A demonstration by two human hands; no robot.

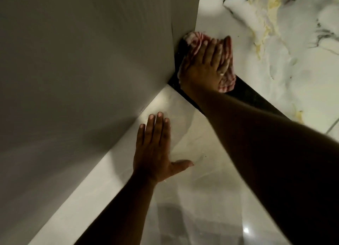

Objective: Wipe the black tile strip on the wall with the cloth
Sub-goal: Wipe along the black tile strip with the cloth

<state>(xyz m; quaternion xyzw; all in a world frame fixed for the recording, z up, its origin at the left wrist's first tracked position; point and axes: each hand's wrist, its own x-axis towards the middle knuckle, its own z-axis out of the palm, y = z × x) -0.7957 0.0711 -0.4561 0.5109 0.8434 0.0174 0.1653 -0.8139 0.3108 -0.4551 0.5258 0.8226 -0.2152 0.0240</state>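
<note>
A black tile strip [256,99] runs diagonally between a glossy pale tile and a marble-patterned tile. My right hand [205,66] presses flat on a red-and-white striped cloth [196,41], which lies on the strip's upper end, right at the corner with the grey wall. The cloth bulges out above my fingertips and below my little finger. A ring shows on one finger. My left hand [156,151] rests flat with fingers spread on the glossy pale tile [201,199] below the strip, holding nothing. My right forearm hides part of the strip.
A plain grey wall panel [82,61] fills the left side and meets the tiles at the corner. White marble tile with grey and yellow veins [284,33] lies beyond the strip. A light glare spot shows on the glossy tile at the lower right.
</note>
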